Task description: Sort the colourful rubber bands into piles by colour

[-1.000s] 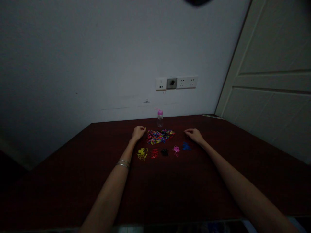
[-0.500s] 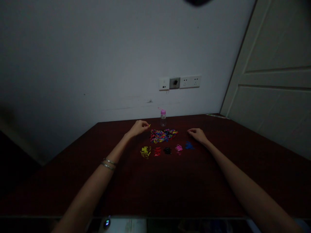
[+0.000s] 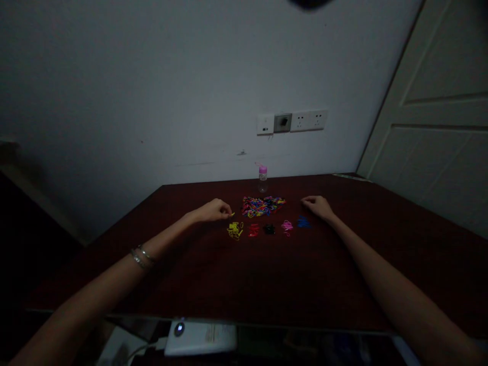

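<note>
My left hand [image 3: 215, 210] is closed, with a small yellow rubber band [image 3: 233, 215] pinched at its fingertips. It hovers just above and left of the yellow rubber band pile [image 3: 235, 231]. A mixed heap of coloured rubber bands [image 3: 263, 206] lies between my hands. In front of it, small separate piles form a row: red [image 3: 253, 230], black [image 3: 269, 229], pink [image 3: 287, 226] and blue [image 3: 304, 221]. My right hand [image 3: 318, 206] rests on the table behind and right of the blue pile, fingers loosely stretched out, with no held thing visible.
A clear bottle with a pink lid [image 3: 263, 178] stands behind the heap on the dark red table [image 3: 267, 279]. Sockets and a switch [image 3: 292, 122] are on the wall. Below the table's near edge lies a white device with a lit display [image 3: 202, 338].
My left hand has come down and nearer, from beside the heap toward the yellow pile, still pinching the yellow rubber band. The view has shifted slightly. My right hand stays put.
</note>
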Demonstrator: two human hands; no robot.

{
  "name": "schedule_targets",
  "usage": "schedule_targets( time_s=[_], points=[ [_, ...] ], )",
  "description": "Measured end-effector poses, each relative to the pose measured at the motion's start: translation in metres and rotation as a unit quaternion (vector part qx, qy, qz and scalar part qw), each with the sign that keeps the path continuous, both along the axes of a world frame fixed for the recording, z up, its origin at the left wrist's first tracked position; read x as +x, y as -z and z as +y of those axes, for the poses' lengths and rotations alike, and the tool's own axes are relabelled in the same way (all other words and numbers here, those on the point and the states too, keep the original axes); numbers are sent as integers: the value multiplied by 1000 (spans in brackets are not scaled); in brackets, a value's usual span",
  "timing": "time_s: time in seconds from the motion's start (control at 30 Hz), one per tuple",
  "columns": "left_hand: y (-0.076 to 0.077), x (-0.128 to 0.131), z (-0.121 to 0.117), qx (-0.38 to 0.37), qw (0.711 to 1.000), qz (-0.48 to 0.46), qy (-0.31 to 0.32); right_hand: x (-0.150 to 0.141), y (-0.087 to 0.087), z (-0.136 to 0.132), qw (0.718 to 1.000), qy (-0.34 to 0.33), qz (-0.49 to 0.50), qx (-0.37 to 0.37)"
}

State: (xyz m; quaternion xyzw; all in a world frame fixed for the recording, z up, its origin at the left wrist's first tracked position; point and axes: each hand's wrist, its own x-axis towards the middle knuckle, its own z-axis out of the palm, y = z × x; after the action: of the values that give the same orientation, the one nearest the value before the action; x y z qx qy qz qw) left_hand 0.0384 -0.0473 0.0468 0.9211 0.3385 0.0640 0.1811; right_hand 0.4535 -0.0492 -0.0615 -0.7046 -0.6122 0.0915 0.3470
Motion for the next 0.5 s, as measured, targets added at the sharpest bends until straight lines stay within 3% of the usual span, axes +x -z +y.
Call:
schedule_targets(
  time_s=[0.27,0.5],
  points=[
    [11,0,-7,8,1000,29,6,-2,-3,-4,1000,0,-18,11],
    [12,1,0,-26,999,-47,-8,-2,-4,-4,1000,-2,-18,5]
  ],
)
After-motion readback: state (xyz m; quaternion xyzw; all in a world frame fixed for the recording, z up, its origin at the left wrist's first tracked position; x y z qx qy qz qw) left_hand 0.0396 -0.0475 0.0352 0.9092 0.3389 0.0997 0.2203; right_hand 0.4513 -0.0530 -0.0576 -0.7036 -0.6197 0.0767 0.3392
